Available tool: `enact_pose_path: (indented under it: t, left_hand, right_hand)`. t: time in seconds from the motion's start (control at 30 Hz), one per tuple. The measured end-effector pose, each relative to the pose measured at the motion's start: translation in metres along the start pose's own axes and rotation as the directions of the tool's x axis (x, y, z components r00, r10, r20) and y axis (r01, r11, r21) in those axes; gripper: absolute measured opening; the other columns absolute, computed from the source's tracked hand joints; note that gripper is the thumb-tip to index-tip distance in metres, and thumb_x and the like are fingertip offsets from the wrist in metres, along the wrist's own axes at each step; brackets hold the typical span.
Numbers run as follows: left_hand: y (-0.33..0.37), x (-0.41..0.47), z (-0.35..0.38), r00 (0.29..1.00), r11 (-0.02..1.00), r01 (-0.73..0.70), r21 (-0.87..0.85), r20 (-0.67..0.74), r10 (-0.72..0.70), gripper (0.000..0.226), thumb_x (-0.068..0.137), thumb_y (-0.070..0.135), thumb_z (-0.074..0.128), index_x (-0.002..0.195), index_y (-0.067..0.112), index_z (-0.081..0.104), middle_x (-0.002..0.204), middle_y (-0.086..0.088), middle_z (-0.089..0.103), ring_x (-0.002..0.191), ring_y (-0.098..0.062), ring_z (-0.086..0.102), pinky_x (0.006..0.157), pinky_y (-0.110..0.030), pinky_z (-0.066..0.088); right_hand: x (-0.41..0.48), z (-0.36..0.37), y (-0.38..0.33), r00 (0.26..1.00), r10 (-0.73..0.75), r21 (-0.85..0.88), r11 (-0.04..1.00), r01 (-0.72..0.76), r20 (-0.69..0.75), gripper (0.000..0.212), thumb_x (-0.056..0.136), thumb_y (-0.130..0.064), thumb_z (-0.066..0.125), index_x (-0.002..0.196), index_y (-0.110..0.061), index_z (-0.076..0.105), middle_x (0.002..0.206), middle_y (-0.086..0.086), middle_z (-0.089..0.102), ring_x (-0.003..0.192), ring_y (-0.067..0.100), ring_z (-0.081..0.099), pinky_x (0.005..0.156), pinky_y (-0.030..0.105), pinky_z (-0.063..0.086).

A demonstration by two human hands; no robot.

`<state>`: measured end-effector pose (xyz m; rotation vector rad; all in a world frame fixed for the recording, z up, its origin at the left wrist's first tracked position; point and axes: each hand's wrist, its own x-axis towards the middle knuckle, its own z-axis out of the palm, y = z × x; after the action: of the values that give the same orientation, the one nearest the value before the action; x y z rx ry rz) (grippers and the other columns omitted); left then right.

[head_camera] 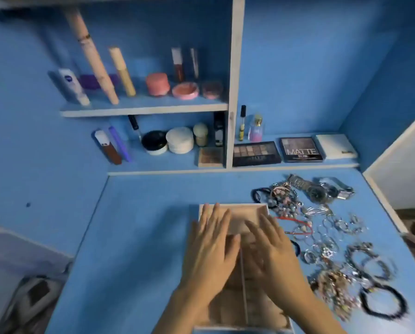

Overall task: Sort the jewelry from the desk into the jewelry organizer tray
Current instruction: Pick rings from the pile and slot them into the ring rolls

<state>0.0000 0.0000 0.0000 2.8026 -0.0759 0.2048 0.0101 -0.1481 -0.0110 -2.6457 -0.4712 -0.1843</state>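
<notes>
A pale pink jewelry organizer tray [247, 208] with dividers lies on the blue desk in front of me, running from mid-frame to the bottom edge. My left hand [211, 247] and my right hand [271, 249] hover flat over its middle, fingers spread, holding nothing. They hide most of the compartments. To the right of the tray the jewelry is scattered: watches [322, 189] at the back, beaded bracelets [283, 194], a red cord bracelet [298, 225], silver rings and earrings [334, 227], a black hair tie [382, 302] at the front.
The desk's right edge [389, 213] runs close beside the jewelry. Behind the desk, shelves carry makeup: two eyeshadow palettes [257, 153], a white box [335, 145], jars, tubes and bottles. The left part of the blue desk [134, 237] is bare.
</notes>
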Motion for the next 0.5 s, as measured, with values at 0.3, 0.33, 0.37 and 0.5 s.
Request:
enact_pose_path:
  t: [0.3, 0.33, 0.37, 0.5]
  left_hand:
    - [-0.019, -0.021, 0.046, 0.996, 0.996, -0.046, 0.076, -0.069, 0.052, 0.049, 0.091, 0.043, 0.032, 0.133, 0.021, 0.046, 0.142, -0.004, 0.044, 0.136, -0.025, 0.034, 0.101, -0.05, 0.04]
    - [-0.019, -0.021, 0.046, 0.996, 0.997, -0.04, 0.06, -0.074, 0.045, 0.05, 0.091, 0.043, 0.032, 0.133, 0.02, 0.046, 0.142, -0.004, 0.045, 0.136, -0.025, 0.034, 0.101, -0.049, 0.04]
    - [-0.019, -0.02, 0.047, 0.995, 0.998, -0.04, 0.055, -0.084, 0.045, 0.05, 0.091, 0.044, 0.031, 0.133, 0.02, 0.047, 0.141, -0.004, 0.046, 0.135, -0.024, 0.035, 0.102, -0.049, 0.039]
    - [-0.018, -0.019, 0.047, 0.993, 0.993, -0.054, 0.104, -0.102, 0.064, 0.05, 0.09, 0.044, 0.032, 0.128, 0.019, 0.052, 0.137, -0.004, 0.051, 0.132, -0.024, 0.04, 0.102, -0.048, 0.034]
  right_hand:
    - [-0.019, 0.038, 0.01, 0.993, -0.081, -0.096, 0.993, 0.072, -0.089, 0.058, 0.097, -0.046, 0.021, 0.13, -0.012, 0.053, 0.137, 0.019, 0.048, 0.135, 0.031, 0.03, 0.112, 0.039, 0.015]
    - [-0.019, 0.039, 0.01, 0.991, -0.088, -0.112, 0.991, 0.077, -0.1, 0.058, 0.097, -0.046, 0.02, 0.13, -0.011, 0.053, 0.136, 0.02, 0.049, 0.134, 0.032, 0.032, 0.112, 0.039, 0.016]
    - [-0.019, 0.04, 0.01, 0.991, -0.089, -0.122, 0.99, 0.077, -0.103, 0.058, 0.097, -0.046, 0.02, 0.129, -0.012, 0.054, 0.136, 0.019, 0.049, 0.133, 0.032, 0.034, 0.111, 0.039, 0.017]
    - [-0.018, 0.041, 0.011, 0.989, -0.084, -0.136, 0.988, 0.067, -0.123, 0.055, 0.095, -0.045, 0.026, 0.129, -0.013, 0.055, 0.135, 0.019, 0.051, 0.129, 0.035, 0.042, 0.108, 0.04, 0.021]
